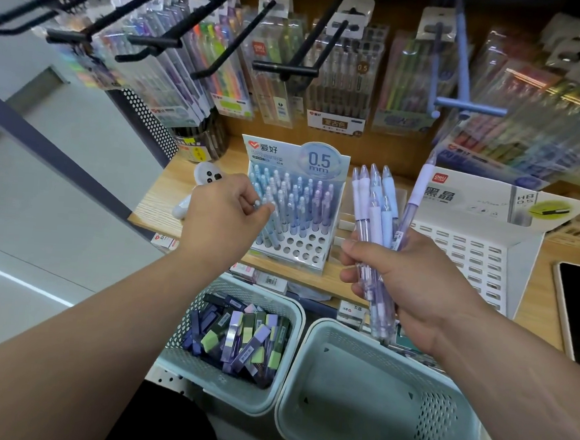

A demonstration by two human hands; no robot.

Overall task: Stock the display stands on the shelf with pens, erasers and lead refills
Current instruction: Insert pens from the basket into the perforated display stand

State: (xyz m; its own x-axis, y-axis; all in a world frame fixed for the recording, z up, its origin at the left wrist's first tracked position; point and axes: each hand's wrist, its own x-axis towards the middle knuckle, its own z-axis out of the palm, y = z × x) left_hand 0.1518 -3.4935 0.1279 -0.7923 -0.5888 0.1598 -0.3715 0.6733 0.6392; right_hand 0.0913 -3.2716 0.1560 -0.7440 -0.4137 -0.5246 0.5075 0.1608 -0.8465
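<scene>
A white pen display stand (pixel 308 252) marked 0.5 mm sits on the wooden shelf, its back rows full of blue and purple pens and several front holes bare. My left hand (pixel 225 218) pinches one pen (pixel 272 218) at the stand's front left corner, its tip down among the holes. My right hand (pixel 414 290) grips a bundle of purple and blue pens (pixel 379 219), held upright to the right of the stand. A white lead-refill display stand (pixel 467 263) with bare slots stands on the right.
Below the shelf, a mint basket (pixel 235 388) holds several purple and green lead-refill boxes, and a second mint basket (pixel 372 404) beside it has nothing in it. Pen packs hang on black hooks (pixel 285 69) overhead. A dark tablet (pixel 577 308) lies at the right.
</scene>
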